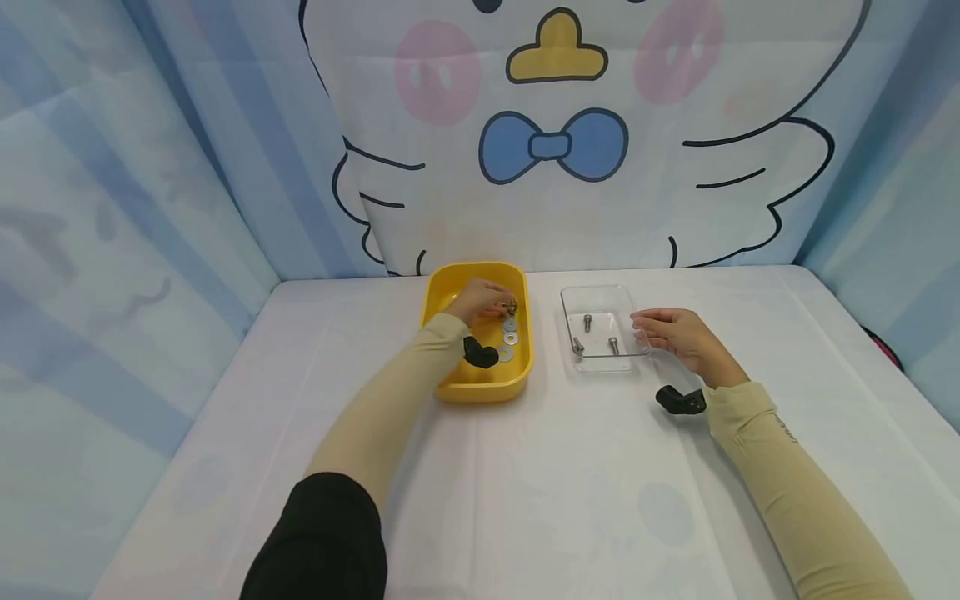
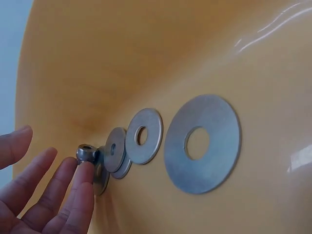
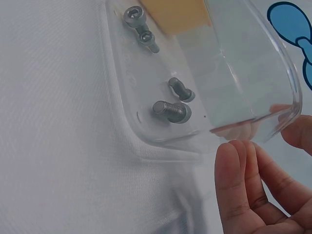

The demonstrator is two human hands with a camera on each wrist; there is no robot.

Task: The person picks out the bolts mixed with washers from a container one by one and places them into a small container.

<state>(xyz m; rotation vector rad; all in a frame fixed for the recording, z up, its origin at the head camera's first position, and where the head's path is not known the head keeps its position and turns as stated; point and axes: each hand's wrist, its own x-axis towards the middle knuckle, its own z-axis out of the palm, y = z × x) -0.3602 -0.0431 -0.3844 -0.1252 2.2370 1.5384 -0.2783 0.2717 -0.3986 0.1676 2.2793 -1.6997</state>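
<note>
My left hand [image 1: 480, 302] reaches into a yellow tray [image 1: 480, 392]. In the left wrist view its fingers [image 2: 58, 185] are spread and gently bent, the thumb apart, with fingertips right at a socket-head screw [image 2: 87, 153]. Beside that screw, flat metal washers lie in a row, a large washer [image 2: 178, 161] nearest the camera. My right hand [image 1: 678, 337] holds the right side of a clear plastic box [image 1: 600, 293] at its wall, fingers and thumb near one corner. Several socket-head screws lie in the box, among them a thick threaded screw [image 3: 170, 111].
A white cloth [image 1: 555, 492] covers the table. Behind it hangs a printed curtain with a blue bow tie [image 1: 551, 147], and blue-patterned curtains [image 1: 97, 292] stand at the sides. The tray and box sit side by side near the back edge. Black wrist cameras are strapped to both wrists.
</note>
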